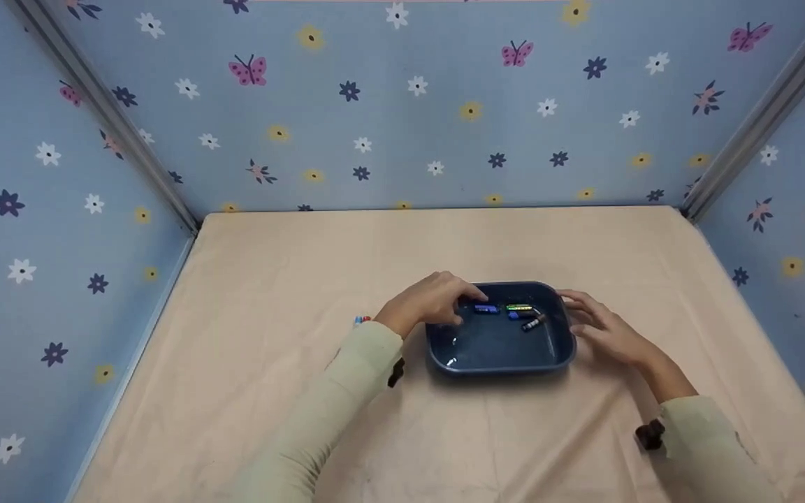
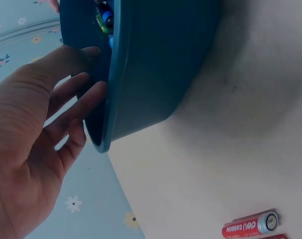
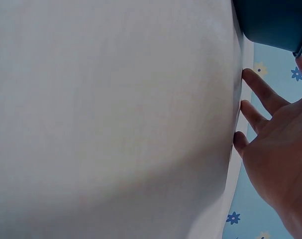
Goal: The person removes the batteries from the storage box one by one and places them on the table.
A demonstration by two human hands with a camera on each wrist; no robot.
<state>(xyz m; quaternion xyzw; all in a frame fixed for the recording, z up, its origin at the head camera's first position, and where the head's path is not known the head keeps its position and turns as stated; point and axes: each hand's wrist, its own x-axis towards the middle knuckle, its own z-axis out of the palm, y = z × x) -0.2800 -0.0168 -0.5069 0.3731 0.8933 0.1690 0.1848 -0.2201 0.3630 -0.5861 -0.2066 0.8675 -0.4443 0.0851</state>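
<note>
Left hand (image 1: 432, 300) and right hand (image 1: 606, 333) had fingers apart, seemingly filling the tub (image 1: 504, 371). A red battery (image 2: 248, 225) likely needed pinching next

Can drop into the blue bin (image 1: 493, 349) from above, near half. Blocked at back-left corner by left hand (image 1: 434, 300), on right by right hand (image 1: 608, 332), toward back by batteries (image 1: 520, 307).

Left hand (image 1: 434, 299) with fingers loosely bent, right hand (image 1: 608, 334) with fingers spread, forearms (image 1: 336, 391) angled inward.
</note>
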